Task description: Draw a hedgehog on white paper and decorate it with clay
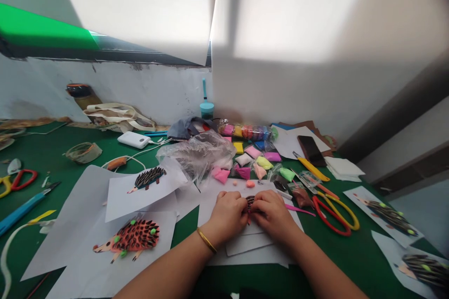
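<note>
On white paper (245,245) in front of me, both hands meet over a small clay hedgehog (250,202) with dark striped seeds as spines. Most of the figure is covered by my fingers. My left hand (228,211), with a gold bangle at its wrist, is closed on the figure's left side. From the right, my right hand (272,212) presses bent fingers onto it; any single seed in them is too small to make out. Two coral clay lumps, the larger one (250,183) to the right, lie just beyond the hands. A pink tool (300,210) sticks out past my right hand.
Several bright clay packets (264,162) and a crumpled plastic bag (198,149) lie behind the hands. Red-yellow scissors (336,212), a yellow cutter (313,168) and a phone (311,150) are at right. A finished red hedgehog (135,236) on paper lies at left.
</note>
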